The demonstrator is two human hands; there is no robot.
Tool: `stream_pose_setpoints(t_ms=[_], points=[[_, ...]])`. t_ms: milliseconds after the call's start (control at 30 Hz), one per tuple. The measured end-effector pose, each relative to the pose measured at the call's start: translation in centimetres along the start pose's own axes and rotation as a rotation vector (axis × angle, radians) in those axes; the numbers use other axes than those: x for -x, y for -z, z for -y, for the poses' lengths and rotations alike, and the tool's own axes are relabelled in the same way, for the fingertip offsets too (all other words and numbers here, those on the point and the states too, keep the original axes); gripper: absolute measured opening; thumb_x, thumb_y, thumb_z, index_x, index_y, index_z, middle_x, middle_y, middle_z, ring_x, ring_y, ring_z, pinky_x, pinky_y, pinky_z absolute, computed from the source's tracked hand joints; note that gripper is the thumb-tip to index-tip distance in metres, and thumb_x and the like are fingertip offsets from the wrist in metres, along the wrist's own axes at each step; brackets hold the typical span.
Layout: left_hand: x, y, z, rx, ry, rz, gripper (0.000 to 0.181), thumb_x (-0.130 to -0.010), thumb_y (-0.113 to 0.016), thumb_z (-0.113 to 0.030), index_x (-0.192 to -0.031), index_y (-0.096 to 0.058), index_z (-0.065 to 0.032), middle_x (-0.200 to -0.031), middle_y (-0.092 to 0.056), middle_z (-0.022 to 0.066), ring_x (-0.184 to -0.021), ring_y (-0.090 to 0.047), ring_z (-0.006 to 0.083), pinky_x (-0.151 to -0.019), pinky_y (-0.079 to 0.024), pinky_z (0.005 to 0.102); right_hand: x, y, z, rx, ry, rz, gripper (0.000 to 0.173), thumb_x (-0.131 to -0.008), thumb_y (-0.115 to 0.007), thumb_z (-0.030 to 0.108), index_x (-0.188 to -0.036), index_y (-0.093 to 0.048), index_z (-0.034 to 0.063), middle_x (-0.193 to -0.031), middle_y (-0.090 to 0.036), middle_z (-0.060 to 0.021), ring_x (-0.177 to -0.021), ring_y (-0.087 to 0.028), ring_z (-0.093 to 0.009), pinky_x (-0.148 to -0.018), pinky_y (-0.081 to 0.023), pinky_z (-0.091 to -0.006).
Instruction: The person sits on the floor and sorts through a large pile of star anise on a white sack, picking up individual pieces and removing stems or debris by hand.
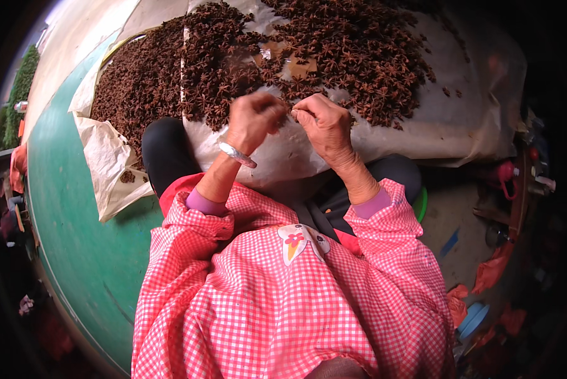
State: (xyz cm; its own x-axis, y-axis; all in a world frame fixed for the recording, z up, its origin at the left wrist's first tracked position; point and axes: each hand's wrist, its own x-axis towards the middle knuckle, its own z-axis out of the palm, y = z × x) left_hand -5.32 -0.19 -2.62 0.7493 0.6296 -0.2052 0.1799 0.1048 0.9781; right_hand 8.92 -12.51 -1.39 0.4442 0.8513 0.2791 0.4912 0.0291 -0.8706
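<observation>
My left hand, a metal bangle on its wrist, is raised over the near edge of a pale plastic sheet. Its fingers are bent and blurred by motion. Close beside it, my right hand has thumb and forefinger pinched together, pointing toward the left. Whether either holds something small is hidden. Just beyond both hands, a heap of dried star anise covers the sheet. More star anise lies to the left, beside a mass of smaller dark brown pieces.
Cardboard scraps show among the star anise. A whitish woven sheet folds onto the green floor at left. My bent knees flank the sheet's near edge. Along the right are a pink plastic item, red plastic bags and a blue dish.
</observation>
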Motion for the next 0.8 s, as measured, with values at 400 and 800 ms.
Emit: stream_pose_setpoints(t_ms=[400, 800], points=[[-3.9, -0.7, 1.7, -1.412, -0.667, -0.048, 0.013, -0.081, -0.059, -0.013, -0.090, -0.067, -0.0135, -0.087, -0.062, 0.0048, -0.090, -0.061, 0.0236, -0.086, -0.038, 0.0447, 1.5, 3.1, -3.5, 0.297, -0.424, 0.402, 0.027, -0.081, -0.072, 0.015, -0.101, -0.064, -0.0011, -0.075, -0.068, -0.0109, -0.066, -0.068, -0.019, -0.060, -0.053, -0.0338], [-2.7, 0.8, -1.5, -0.471, -0.369, -0.196, 0.005, -0.082, -0.068, -0.005, -0.085, -0.065, -0.0015, -0.078, -0.067, 0.0048, -0.068, -0.061, 0.0134, -0.061, -0.049, 0.0278, -3.5, -1.7, -2.1, -0.443, -0.305, 0.209, 0.021, -0.091, -0.068, 0.012, -0.106, -0.062, -0.0020, -0.084, -0.068, -0.0004, -0.071, -0.064, -0.009, -0.060, -0.052, -0.0222]])
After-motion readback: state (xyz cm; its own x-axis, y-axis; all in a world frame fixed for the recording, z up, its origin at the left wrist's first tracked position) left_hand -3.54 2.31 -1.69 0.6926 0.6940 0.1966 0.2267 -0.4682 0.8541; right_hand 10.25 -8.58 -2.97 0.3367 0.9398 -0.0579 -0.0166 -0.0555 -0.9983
